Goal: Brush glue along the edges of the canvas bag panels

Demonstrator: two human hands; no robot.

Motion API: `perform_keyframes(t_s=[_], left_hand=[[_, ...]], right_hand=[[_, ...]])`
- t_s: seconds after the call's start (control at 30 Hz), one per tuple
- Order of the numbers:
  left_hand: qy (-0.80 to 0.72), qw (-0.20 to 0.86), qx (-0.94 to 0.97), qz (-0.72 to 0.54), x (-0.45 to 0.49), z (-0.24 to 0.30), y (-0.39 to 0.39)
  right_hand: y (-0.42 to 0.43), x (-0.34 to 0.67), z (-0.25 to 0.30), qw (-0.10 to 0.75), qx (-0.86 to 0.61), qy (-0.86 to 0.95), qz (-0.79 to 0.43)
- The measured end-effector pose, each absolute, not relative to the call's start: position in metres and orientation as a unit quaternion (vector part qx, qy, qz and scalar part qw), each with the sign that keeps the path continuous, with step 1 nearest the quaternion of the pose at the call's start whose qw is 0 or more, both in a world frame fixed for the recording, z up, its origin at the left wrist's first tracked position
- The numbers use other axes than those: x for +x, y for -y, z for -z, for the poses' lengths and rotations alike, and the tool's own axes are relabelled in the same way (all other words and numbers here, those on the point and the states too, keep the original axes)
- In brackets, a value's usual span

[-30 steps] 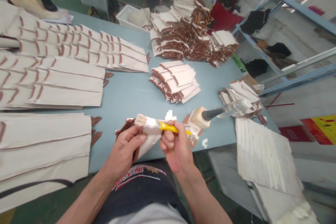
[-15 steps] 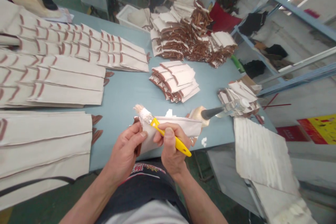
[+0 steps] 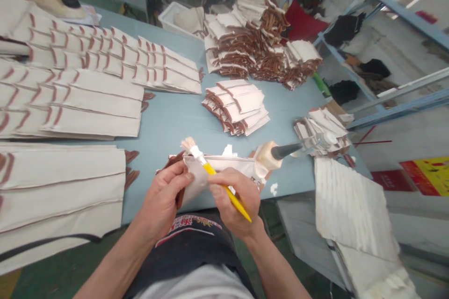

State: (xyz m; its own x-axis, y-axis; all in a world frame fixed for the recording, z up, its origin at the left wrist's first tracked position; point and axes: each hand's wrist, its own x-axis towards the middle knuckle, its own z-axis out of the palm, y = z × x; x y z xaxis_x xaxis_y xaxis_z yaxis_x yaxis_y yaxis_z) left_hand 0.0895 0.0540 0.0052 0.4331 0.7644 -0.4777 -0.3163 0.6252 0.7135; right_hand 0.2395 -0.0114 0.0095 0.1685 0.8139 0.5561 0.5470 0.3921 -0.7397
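Note:
My left hand [image 3: 170, 191] pinches the left end of a pale, brown-edged fabric piece [image 3: 196, 182] between thumb and fingers, close to the table's front edge. In my right hand [image 3: 236, 198] is a paintbrush [image 3: 207, 168] with a yellow handle. Its bristles point away from me, to the upper left, just over the piece's far left corner. White stuff coats the base of the bristles. The right end of the piece lies by a cream-coloured block [image 3: 268, 156] with a black tapered shaft. My right fingers hide part of the piece.
A small stack of pale, brown-edged pieces [image 3: 238, 105] lies beyond my hands, with larger piles [image 3: 245, 42] behind. Overlapping rows of pieces [image 3: 94, 103] cover the left side. A clear bottle [image 3: 317, 142] stands right. White scraps [image 3: 274, 189] dot the blue table [image 3: 168, 124].
The brush has turned in my right hand, so its handle now shows edge-on and steeper. My right hand has shifted slightly right and down. My left hand keeps its pinch on the fabric piece.

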Motion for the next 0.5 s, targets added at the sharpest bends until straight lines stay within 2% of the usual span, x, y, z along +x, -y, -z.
perform_keyframes(t_s=[0.3, 0.5], left_hand=[[-0.422, 0.810, 0.286, -0.291, 0.086, -0.012, -0.056], [-0.397, 0.794, 0.360, -0.286, 0.078, 0.001, -0.057]], right_hand=[[0.024, 0.241, -0.017, 0.561, -0.523, 0.635, -0.093], [0.010, 0.247, -0.006, 0.507, -0.531, 0.672, -0.097]])
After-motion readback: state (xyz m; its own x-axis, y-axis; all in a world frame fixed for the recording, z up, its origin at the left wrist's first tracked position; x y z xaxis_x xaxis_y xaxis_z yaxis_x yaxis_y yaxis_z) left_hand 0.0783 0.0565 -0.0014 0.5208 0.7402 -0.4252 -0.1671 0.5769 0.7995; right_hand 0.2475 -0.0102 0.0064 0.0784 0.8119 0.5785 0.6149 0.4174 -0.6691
